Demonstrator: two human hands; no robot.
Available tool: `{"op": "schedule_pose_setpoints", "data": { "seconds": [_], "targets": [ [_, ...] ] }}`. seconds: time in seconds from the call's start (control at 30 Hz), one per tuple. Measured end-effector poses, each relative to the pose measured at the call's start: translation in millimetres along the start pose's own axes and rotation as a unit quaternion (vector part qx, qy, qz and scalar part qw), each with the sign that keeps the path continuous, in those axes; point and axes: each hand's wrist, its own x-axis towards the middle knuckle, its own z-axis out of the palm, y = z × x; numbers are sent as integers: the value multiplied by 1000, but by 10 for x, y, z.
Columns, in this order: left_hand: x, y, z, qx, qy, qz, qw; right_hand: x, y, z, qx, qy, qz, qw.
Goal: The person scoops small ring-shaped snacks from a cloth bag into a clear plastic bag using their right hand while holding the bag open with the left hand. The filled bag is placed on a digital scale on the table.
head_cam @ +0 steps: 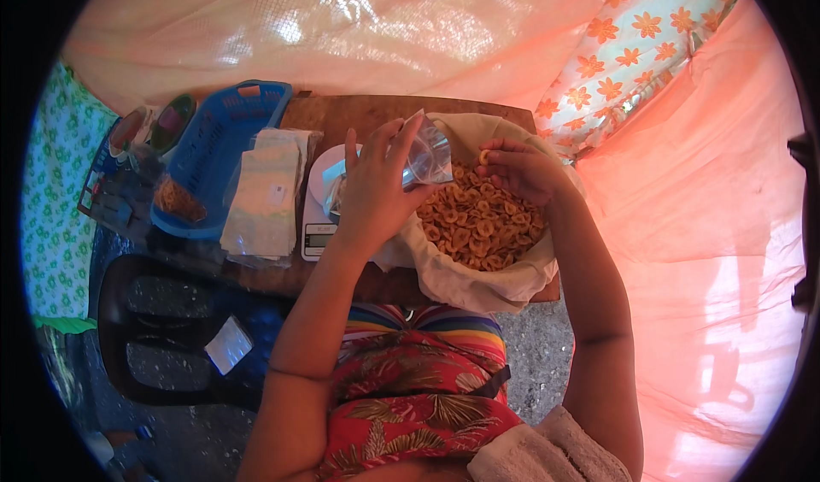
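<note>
My left hand [378,184] grips a clear plastic bag [428,152], whose mouth is near the cloth-lined container [493,290]. Inside that container lies a heap of banana chips [480,225]. My right hand [522,171] is above the heap's far side, with a single chip [483,157] pinched between its fingertips. Left of the container stands a white digital kitchen scale [315,229], partly covered by my left hand. Something in clear plastic rests on the scale; what it is I cannot tell.
A stack of flat plastic bags [266,193] lies left of the scale on the wooden table [359,113]. Beyond it, a blue plastic basket [214,155] holds a filled bag of chips [179,200]. A dark plastic chair [118,328] stands at the lower left. Pink sheeting [692,225] hangs on the right.
</note>
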Motion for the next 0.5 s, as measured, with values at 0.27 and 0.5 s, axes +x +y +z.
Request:
{"op": "schedule_pose_setpoints", "data": {
  "seconds": [0.27, 0.5],
  "targets": [
    [-3, -18, 26, 13, 15, 16, 1000, 39, 4, -37, -1, 18, 22, 1000],
    [-16, -5, 34, 2, -5, -5, 1000, 57, 23, -49, -31, 30, 26, 999]
  ]
}}
